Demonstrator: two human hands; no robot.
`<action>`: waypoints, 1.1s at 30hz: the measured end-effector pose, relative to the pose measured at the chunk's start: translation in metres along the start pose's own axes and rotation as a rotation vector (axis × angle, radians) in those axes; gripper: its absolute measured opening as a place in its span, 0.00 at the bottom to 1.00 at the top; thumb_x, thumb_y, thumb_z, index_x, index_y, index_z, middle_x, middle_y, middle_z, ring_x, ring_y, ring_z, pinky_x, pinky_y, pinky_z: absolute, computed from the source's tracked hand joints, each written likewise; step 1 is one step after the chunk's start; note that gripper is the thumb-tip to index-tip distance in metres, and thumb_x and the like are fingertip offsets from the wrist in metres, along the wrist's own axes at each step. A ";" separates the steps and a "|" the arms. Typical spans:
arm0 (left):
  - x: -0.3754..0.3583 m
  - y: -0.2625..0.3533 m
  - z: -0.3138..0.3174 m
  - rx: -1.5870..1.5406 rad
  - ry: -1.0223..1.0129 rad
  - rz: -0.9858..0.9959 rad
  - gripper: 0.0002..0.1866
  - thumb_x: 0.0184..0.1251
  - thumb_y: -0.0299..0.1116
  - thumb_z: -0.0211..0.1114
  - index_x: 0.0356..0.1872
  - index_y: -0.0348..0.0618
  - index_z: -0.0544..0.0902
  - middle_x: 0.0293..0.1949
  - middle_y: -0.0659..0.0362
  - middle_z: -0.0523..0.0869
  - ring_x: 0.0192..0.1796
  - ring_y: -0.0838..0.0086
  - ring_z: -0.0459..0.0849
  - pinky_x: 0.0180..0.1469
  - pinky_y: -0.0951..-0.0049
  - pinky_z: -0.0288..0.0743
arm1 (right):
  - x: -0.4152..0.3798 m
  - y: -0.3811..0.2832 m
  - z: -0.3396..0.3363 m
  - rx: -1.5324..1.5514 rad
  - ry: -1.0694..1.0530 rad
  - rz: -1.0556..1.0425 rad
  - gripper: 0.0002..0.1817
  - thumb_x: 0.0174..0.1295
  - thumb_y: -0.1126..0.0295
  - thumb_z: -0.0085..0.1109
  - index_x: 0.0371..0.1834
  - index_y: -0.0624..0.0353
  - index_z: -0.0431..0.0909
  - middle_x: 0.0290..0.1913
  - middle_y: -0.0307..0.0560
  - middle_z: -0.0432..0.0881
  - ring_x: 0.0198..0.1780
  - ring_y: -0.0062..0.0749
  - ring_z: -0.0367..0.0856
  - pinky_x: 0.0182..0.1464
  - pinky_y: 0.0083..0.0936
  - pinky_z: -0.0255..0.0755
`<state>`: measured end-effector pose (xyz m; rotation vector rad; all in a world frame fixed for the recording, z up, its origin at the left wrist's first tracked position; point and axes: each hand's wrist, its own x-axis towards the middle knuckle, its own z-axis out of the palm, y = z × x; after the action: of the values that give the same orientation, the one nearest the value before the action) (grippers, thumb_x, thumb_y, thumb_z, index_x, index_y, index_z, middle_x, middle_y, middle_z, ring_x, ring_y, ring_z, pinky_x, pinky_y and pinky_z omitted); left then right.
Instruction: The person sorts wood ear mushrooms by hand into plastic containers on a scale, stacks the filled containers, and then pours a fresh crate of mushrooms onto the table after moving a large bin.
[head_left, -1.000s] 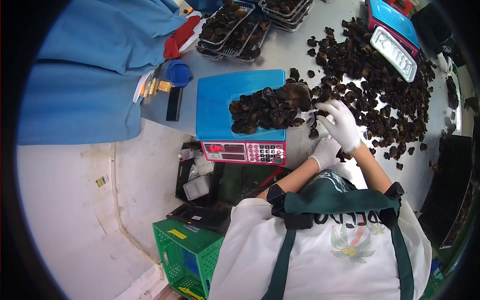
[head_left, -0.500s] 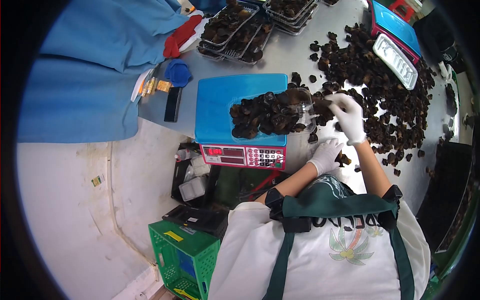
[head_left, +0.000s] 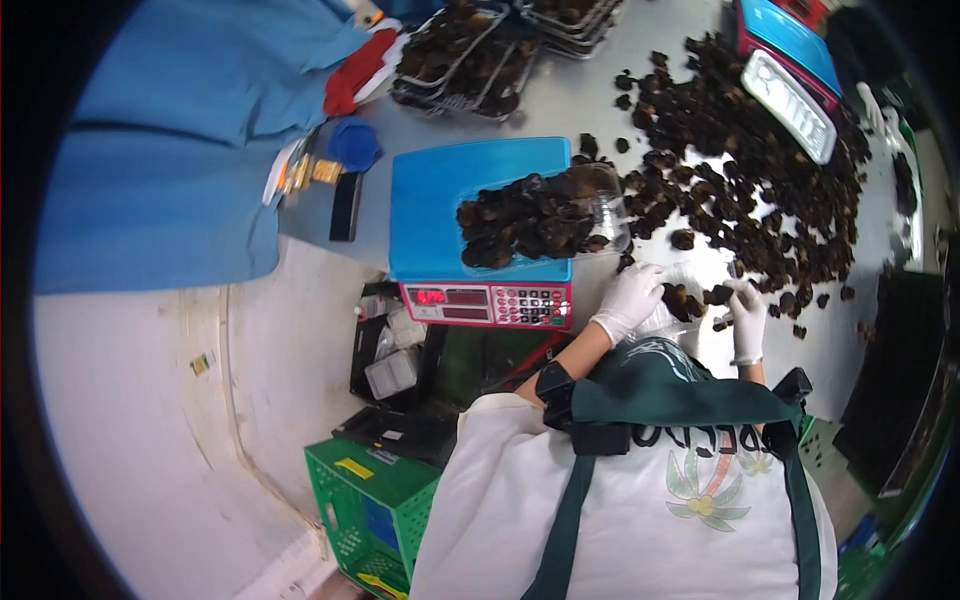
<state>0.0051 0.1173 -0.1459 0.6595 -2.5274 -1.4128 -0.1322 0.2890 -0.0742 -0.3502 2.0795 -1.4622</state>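
A white-gloved left hand rests at the left side of a clear plastic tray on the near part of the silvery metal table; whether its thumb and fingers close on the rim cannot be told. The white-gloved right hand, at the tray's right, has thumb and fingers together, pinching a small dark brown, frilly piece. The tray's long axis is hard to tell, since hand and clothing cover parts of it.

To the left, a blue-topped, red-edged scale bears a filled clear rectangular tray, its long axis running left to right, the right end slightly farther. The scale's red digits are too blurred to read; the keypad characters are too small. Dark letters on the white shirt are partly covered by a green strap.

Far right, beside a loose dark brown heap, an oblong clear tray slants from far left to near right.
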 end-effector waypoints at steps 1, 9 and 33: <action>0.001 0.002 0.000 0.028 -0.035 -0.002 0.16 0.55 0.36 0.60 0.45 0.44 0.78 0.44 0.50 0.79 0.48 0.55 0.78 0.51 0.62 0.72 | 0.000 -0.011 0.003 0.027 0.007 -0.014 0.10 0.60 0.70 0.50 0.40 0.60 0.78 0.35 0.40 0.81 0.28 0.16 0.78 0.16 0.10 0.68; -0.007 0.040 -0.026 -0.168 -0.059 -0.081 0.15 0.56 0.29 0.61 0.46 0.40 0.78 0.43 0.50 0.80 0.45 0.59 0.80 0.50 0.67 0.72 | -0.017 -0.103 0.008 0.759 -0.311 -0.048 0.20 0.50 0.58 0.62 0.41 0.59 0.71 0.36 0.37 0.71 0.37 0.16 0.69 0.36 0.14 0.61; -0.024 0.043 -0.013 0.513 0.163 -0.249 0.51 0.44 0.48 0.71 0.69 0.46 0.52 0.65 0.41 0.56 0.64 0.46 0.58 0.64 0.55 0.54 | -0.020 0.025 -0.008 -0.516 -0.096 -0.325 0.08 0.51 0.81 0.49 0.29 0.58 0.77 0.37 0.44 0.79 0.39 0.39 0.76 0.45 0.30 0.69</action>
<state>0.0185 0.1378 -0.1009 1.1530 -2.7536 -0.7123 -0.1186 0.3145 -0.0891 -0.9773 2.3790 -1.0202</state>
